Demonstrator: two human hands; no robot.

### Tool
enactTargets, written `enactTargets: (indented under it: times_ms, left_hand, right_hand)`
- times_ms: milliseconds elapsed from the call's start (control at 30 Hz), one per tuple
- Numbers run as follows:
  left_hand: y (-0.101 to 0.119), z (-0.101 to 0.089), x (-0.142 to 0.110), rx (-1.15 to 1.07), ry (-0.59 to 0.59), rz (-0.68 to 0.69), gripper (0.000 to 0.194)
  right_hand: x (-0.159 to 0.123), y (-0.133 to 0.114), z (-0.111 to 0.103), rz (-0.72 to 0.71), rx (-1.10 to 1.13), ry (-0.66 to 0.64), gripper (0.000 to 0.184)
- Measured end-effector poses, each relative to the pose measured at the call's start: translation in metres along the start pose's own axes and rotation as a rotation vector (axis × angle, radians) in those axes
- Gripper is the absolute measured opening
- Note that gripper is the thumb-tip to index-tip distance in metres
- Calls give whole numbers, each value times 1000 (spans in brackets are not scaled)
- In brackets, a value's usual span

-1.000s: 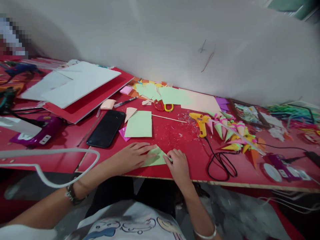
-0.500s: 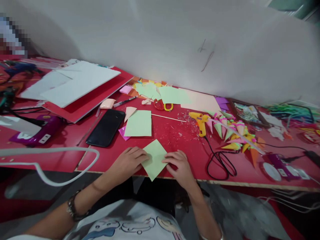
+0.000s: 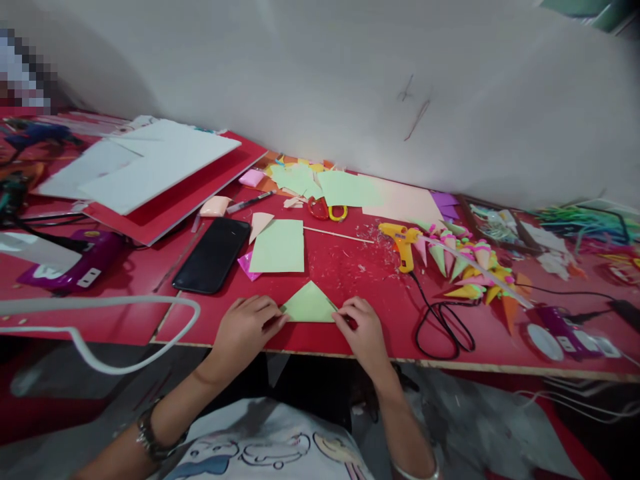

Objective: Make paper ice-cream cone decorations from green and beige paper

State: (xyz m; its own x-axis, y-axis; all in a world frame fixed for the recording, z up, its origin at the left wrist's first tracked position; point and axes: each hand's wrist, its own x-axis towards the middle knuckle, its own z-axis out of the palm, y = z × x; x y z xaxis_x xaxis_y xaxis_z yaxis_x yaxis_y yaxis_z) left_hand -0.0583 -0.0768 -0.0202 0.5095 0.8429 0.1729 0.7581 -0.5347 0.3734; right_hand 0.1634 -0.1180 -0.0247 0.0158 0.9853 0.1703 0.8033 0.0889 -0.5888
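Note:
A light green paper [image 3: 310, 304], folded into a triangle with its point away from me, lies near the front edge of the red table. My left hand [image 3: 250, 327] pinches its left corner. At the right corner, the thumb and fingertips of my right hand [image 3: 361, 328] are closed on the paper. Beyond the triangle sits a stack of light green paper squares [image 3: 278, 247]. A peach paper piece [image 3: 260, 223] and a pink piece [image 3: 247, 265] stick out from beside that stack.
A black phone [image 3: 213, 257] lies at left, near white boards [image 3: 165, 160]. Scissors [image 3: 336, 212] rest behind the stack. To the right are a yellow glue gun [image 3: 403, 243] with a looped black cord [image 3: 440, 327] and several small paper cones [image 3: 465, 260]. A white tubular frame [image 3: 193, 313] juts in from the left.
The green paper was a flat diamond; its near corner is now folded up, making a triangle. My hands have moved slightly apart to its two side corners.

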Motion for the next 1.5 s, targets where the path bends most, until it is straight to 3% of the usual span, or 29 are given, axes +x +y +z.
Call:
enactTargets:
  times_ms: [600, 1000, 1167, 1367, 1500]
  left_hand:
    - [-1, 6, 8, 271, 29, -65, 30]
    - [-7, 4, 12, 206, -5, 11, 24]
    - [-27, -4, 17, 124, -119, 232, 20]
    - [-31, -24, 39, 151, -309, 577, 50]
    - [-23, -24, 49, 97, -441, 719, 64]
  right_hand:
    - [8, -4, 9, 9, -413, 36, 28]
    - [11, -7, 10, 28, -522, 41, 29]
    - [11, -5, 11, 30, -530, 35, 28]
    - [12, -5, 10, 20, -529, 24, 26]
    - [13, -5, 9, 4, -523, 30, 27]
